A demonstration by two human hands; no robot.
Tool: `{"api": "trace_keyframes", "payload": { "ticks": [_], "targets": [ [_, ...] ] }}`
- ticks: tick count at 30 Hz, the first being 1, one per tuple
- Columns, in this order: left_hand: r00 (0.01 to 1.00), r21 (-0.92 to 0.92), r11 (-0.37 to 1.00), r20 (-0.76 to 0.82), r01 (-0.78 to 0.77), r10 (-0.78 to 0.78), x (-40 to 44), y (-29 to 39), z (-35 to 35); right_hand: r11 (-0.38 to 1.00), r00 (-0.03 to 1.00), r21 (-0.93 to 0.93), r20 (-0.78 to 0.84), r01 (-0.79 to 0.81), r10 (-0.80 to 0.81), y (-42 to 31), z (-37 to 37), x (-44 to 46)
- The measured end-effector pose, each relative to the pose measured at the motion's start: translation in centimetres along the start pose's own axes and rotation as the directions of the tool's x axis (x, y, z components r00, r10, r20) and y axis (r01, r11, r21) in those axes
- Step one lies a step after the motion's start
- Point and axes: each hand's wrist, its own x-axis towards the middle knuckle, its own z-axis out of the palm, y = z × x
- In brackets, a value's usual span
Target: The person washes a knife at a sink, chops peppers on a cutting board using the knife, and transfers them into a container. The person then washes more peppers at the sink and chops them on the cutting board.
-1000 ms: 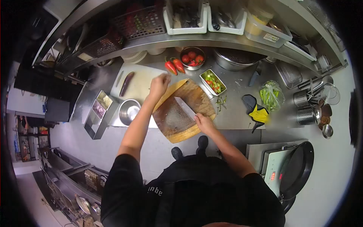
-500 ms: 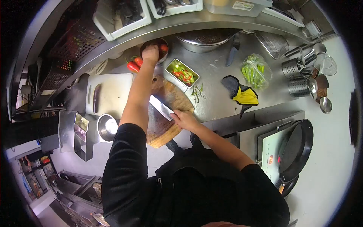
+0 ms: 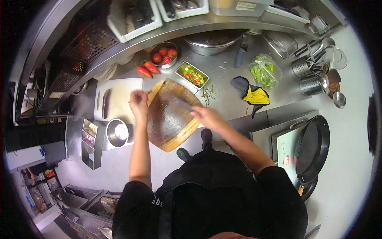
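Observation:
My right hand point(image 3: 207, 118) grips a kitchen knife point(image 3: 181, 104), its blade blurred by motion above the wooden chopping board point(image 3: 175, 141). My left hand point(image 3: 139, 104) is curled near that board's left corner, over the edge of a white cutting board point(image 3: 119, 87). Whatever its fingers may hold is hidden. Behind it, a metal bowl point(image 3: 174, 65) contains red tomatoes point(image 3: 163, 51) and cut red pieces. Two red peppers point(image 3: 147, 71) lie beside the bowl. A steel tray point(image 3: 207, 81) of chopped green and red vegetables point(image 3: 192, 76) stands behind the chopping board.
An eggplant point(image 3: 106, 104) lies on the white board, near an empty-looking steel bowl point(image 3: 117, 133). Green trimmings point(image 3: 208, 95), a yellow-grey cloth point(image 3: 254, 95), bagged green vegetables point(image 3: 264, 73) and another knife point(image 3: 240, 55) lie to the right. A frying pan point(image 3: 314, 151) sits on an induction cooker point(image 3: 285, 147).
My left hand has come out of the tomato bowl and back toward me, down and left. My right hand has moved slightly right and up with the knife, which now blurs.

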Motion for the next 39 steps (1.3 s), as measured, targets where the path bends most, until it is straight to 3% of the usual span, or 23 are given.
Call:
{"api": "trace_keyframes", "payload": {
  "ticks": [1,2,3,5,8,9,11,16,18,24,26,27,29,31,35,37,39],
  "targets": [
    [0.996,-0.012,0.997,-0.047,0.075,-0.075,-1.8,-1.3,-0.9,0.994,0.990,-0.037,-0.095,0.100,-0.103,2.9,-0.1,0.5],
    [0.985,0.036,0.986,-0.052,0.164,-0.162,-4.1,1.1,-1.0,0.988,0.996,-0.149,-0.093,-0.027,0.014,0.2,-4.2,-0.7],
    [0.967,0.081,0.965,-0.060,0.251,-0.247,-5.7,3.6,-0.5,0.915,0.995,-0.394,-0.078,-0.085,0.058,-2.3,-7.9,-1.2],
    [0.982,-0.238,0.953,0.032,0.188,-0.186,-8.0,-2.3,0.6,0.735,0.995,-0.671,-0.072,-0.100,0.069,-3.3,-11.6,-0.9],
    [0.994,0.101,0.990,0.025,0.100,-0.102,-9.5,-2.5,1.6,0.641,0.999,-0.766,-0.023,-0.049,0.049,-4.4,-12.4,0.9],
    [0.995,0.095,0.990,0.015,0.100,-0.102,-9.8,-2.4,1.6,0.634,0.999,-0.772,-0.021,-0.044,0.043,-4.8,-12.4,1.4],
    [0.993,0.302,0.953,0.119,-0.018,-0.019,-9.9,-1.7,1.6,0.598,0.995,-0.801,-0.030,0.031,-0.092,-5.3,-11.4,2.6],
    [0.978,0.482,0.867,0.208,-0.130,0.031,-9.2,-0.5,1.9,0.623,0.997,-0.781,-0.072,-0.039,-0.028,-5.6,-10.8,5.4],
    [0.962,0.574,0.782,0.246,-0.244,0.119,-8.7,-0.7,2.2,0.630,0.994,-0.773,-0.105,-0.070,-0.019,-5.9,-10.9,5.8],
    [0.970,0.539,0.823,0.236,-0.180,0.057,-7.7,-1.7,3.0,0.647,0.991,-0.760,-0.122,-0.060,-0.051,-5.9,-10.3,3.2],
    [0.969,0.516,0.839,0.243,-0.175,0.052,-7.2,-2.4,3.9,0.845,0.963,-0.519,-0.269,-0.127,-0.020,-6.4,-9.2,0.7],
    [0.964,0.484,0.857,0.259,-0.176,0.052,-7.0,-2.8,4.6,0.845,0.964,-0.520,-0.264,-0.123,-0.022,-5.6,-7.9,0.2],
    [0.961,0.474,0.866,0.276,-0.162,0.029,-6.7,-1.9,5.6,0.971,0.976,-0.216,-0.213,-0.099,0.052,-2.6,-3.8,0.0],
    [0.958,0.450,0.879,0.285,-0.154,0.022,-6.9,-2.3,6.5,0.991,0.986,-0.094,-0.147,-0.092,0.077,-1.1,0.0,-0.5],
    [0.967,0.452,0.882,0.256,-0.135,0.016,-7.6,-2.5,6.7,0.976,0.980,-0.191,-0.183,-0.108,0.072,-0.6,4.5,-0.4],
    [0.961,0.453,0.880,0.275,-0.145,0.016,-7.7,-2.8,6.9,0.935,0.983,-0.316,-0.136,-0.163,0.126,-1.1,5.7,0.2],
    [0.956,0.450,0.880,0.292,-0.155,0.020,-7.4,-2.9,7.1,0.932,0.984,-0.322,-0.111,-0.168,0.139,-1.8,5.8,0.3]
  ]
}}
